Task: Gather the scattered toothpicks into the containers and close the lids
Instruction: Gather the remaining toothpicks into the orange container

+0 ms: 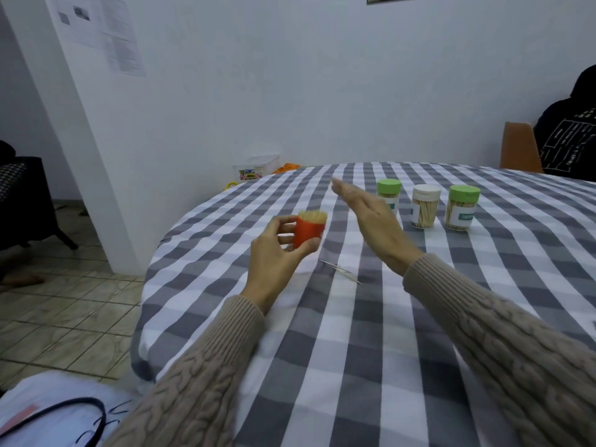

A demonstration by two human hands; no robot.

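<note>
Nearest, two loose toothpicks (341, 271) lie on the checked cloth (338, 343) just this side of the red container (309, 232), probably the last to gather. Above them the left hand (277, 253) grips that red container, lidless and packed full, fingers curled round it, seemingly to steady it, while the right hand (371, 217) hovers beside it with fingers straight, holding nothing. Beyond stand three lidded jars (425, 206), apparently done.

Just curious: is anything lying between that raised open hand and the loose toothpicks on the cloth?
Nothing visible. The right hand hovers above the cloth, and the loose toothpicks lie on bare checked tablecloth below it.
</note>
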